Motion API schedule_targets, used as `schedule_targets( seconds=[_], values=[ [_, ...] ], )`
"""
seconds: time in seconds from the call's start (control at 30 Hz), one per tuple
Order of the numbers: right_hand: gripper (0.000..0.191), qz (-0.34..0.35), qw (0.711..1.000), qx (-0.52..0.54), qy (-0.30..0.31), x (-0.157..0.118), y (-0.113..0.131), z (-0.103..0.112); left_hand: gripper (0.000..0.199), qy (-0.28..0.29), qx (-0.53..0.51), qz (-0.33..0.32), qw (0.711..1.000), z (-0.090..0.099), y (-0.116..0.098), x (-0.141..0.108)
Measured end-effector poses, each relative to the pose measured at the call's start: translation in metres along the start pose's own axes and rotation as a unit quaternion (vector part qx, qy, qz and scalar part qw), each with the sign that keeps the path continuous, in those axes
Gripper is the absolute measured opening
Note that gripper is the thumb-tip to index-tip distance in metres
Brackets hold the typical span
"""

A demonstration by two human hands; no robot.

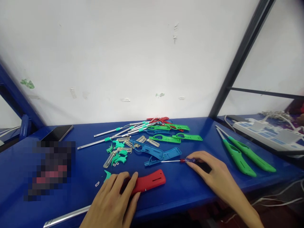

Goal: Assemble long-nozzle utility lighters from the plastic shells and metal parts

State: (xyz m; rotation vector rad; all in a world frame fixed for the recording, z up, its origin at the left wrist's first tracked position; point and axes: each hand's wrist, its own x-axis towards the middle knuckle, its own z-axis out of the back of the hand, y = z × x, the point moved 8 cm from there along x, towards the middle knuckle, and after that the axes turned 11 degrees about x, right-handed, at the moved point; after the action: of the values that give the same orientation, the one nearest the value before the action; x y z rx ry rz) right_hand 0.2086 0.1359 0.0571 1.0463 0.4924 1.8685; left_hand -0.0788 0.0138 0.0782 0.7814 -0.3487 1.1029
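My left hand (116, 199) is closed around a red lighter (152, 181) near the front edge of the blue table; its metal tube (68, 216) sticks out to the lower left. Between the thumb and fingers of my right hand (209, 167) is the handle of a screwdriver (187, 160). The screwdriver's thin shaft points left, its tip at a blue casing half (153, 162). Beside it lie another blue casing half (148, 149), teal trigger pieces (120, 157) and clear fuel tanks (109, 159).
Green casing halves (165, 138) and metal tubes (95, 143) are heaped toward the wall. Two green lighters (239, 158) lie at the right, before a white power strip (256, 136). A phone (57, 133) and a pixelated dark object (51, 171) occupy the left.
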Motion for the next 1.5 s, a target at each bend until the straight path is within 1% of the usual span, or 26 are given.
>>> schedule_targets(
  seconds=[0.3, 0.43, 0.53, 0.67, 0.83, 0.97, 1.07, 1.17, 1.33, 1.5],
  values=[
    [0.019, 0.001, 1.000, 0.004, 0.004, 0.000, -0.003, -0.001, 0.045, 0.033, -0.006, -0.002, 0.999, -0.009, 0.004, -0.010],
    [0.020, 0.001, 1.000, 0.003, 0.003, 0.000, -0.004, -0.001, 0.042, 0.005, 0.010, -0.017, 1.000, -0.003, 0.000, -0.004],
    [0.020, -0.001, 1.000, 0.006, 0.002, 0.000, -0.005, -0.001, 0.042, -0.011, 0.013, -0.013, 1.000, 0.001, 0.000, 0.000],
    [0.021, 0.000, 1.000, 0.002, 0.001, 0.000, -0.004, -0.001, 0.041, -0.015, -0.004, 0.008, 1.000, 0.003, 0.005, 0.001],
    [0.022, -0.005, 1.000, 0.007, 0.002, -0.001, -0.004, -0.001, 0.039, -0.016, -0.045, 0.031, 0.998, 0.001, 0.007, 0.000],
    [0.023, -0.009, 1.000, 0.010, 0.003, -0.001, -0.004, -0.001, 0.042, -0.037, -0.058, 0.052, 0.996, 0.001, 0.008, -0.004],
    [0.022, -0.008, 1.000, 0.007, -0.001, -0.001, -0.004, 0.000, 0.045, -0.041, -0.067, 0.063, 0.995, 0.001, 0.009, -0.008],
    [0.023, -0.004, 1.000, 0.008, -0.002, -0.001, -0.003, 0.000, 0.045, -0.036, -0.084, 0.067, 0.994, -0.001, 0.010, -0.011],
    [0.023, -0.006, 1.000, 0.005, -0.003, -0.001, -0.003, -0.001, 0.040, -0.004, -0.118, 0.076, 0.990, -0.010, 0.012, -0.014],
    [0.024, -0.002, 1.000, 0.001, -0.004, -0.001, -0.001, -0.001, 0.037, 0.007, -0.123, 0.080, 0.989, -0.011, 0.013, -0.014]
  ],
)
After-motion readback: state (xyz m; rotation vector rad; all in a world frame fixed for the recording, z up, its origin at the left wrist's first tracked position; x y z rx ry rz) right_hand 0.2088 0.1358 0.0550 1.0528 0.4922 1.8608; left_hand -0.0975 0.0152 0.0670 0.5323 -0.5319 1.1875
